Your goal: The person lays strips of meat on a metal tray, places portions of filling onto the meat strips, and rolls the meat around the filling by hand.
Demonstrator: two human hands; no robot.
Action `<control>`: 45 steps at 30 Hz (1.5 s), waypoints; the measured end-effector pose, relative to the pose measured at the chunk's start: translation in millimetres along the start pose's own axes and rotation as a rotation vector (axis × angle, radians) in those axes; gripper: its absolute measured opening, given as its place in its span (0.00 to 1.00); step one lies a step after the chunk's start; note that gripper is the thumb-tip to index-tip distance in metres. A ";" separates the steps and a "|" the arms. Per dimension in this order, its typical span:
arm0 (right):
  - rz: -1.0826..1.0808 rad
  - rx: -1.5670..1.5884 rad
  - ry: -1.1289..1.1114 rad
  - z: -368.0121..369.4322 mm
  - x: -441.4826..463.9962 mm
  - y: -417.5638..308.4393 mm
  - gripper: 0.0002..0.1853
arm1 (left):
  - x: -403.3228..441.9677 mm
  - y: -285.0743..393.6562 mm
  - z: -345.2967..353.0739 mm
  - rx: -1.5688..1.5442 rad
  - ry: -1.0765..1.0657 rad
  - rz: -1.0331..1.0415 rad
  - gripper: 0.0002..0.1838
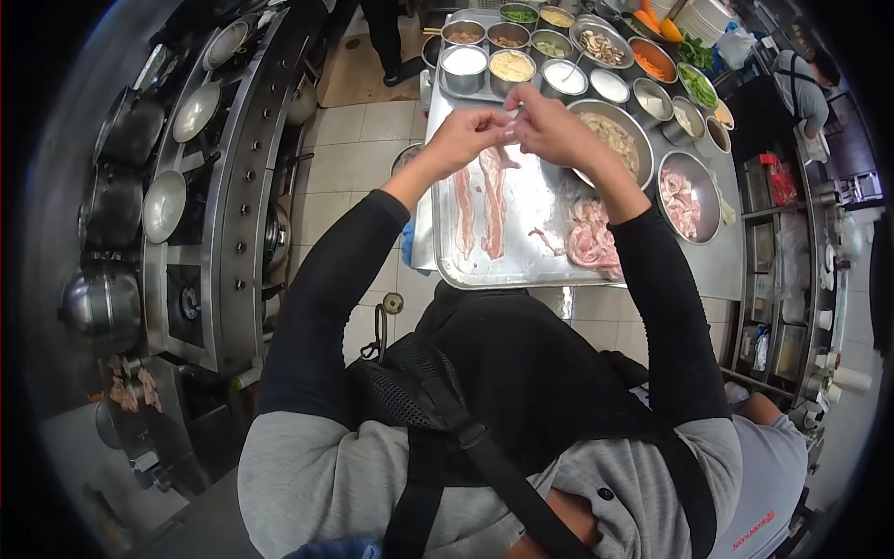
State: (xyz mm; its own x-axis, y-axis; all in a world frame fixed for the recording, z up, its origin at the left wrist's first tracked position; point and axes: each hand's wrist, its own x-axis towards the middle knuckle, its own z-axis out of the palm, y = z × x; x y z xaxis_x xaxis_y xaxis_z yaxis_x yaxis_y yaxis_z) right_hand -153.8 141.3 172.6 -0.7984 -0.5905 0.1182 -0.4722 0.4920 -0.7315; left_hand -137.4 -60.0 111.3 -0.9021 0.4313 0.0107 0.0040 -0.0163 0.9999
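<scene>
My left hand [470,140] and my right hand [551,129] meet over the far part of a metal tray [521,265]. The fingers of both are pinched together, and what they hold, if anything, is hidden. Just below them, two long strips of raw, fatty sliced meat lie side by side: a left strip [464,219] and a right strip [494,214], whose far end reaches up under my fingers. Near my right forearm, a pile of raw sliced meat [593,238] rests on the tray's right side, with a small scrap [548,242] beside it.
A bowl of pale strips [619,140] and a bowl of raw meat [684,196] stand to the right. Several containers line the back, including shredded carrot [652,61] and sliced mushrooms [601,45]. A stove with pans [166,207] runs along the left. Other people stand nearby.
</scene>
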 end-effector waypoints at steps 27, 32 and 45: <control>0.405 0.522 -0.006 86.6 -23.6 22.8 0.13 | -23.2 -65.8 -61.7 -0.023 -0.346 -0.254 0.14; 0.512 0.562 0.014 98.2 -21.5 20.9 0.09 | -26.8 -74.8 -70.7 -0.153 -0.329 -0.188 0.16; 0.209 0.683 -0.024 107.5 -10.0 1.8 0.24 | -21.8 -34.2 -94.3 0.117 -0.618 -0.187 0.16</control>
State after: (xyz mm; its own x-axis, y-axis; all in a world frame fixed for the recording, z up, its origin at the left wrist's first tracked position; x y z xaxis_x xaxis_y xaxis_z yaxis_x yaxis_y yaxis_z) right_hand -106.5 79.4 97.9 -0.8346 -0.5451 -0.0795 0.0356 0.0906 -0.9952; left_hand -158.6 -153.9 75.7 -0.4785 0.8566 -0.1929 -0.0502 0.1926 0.9800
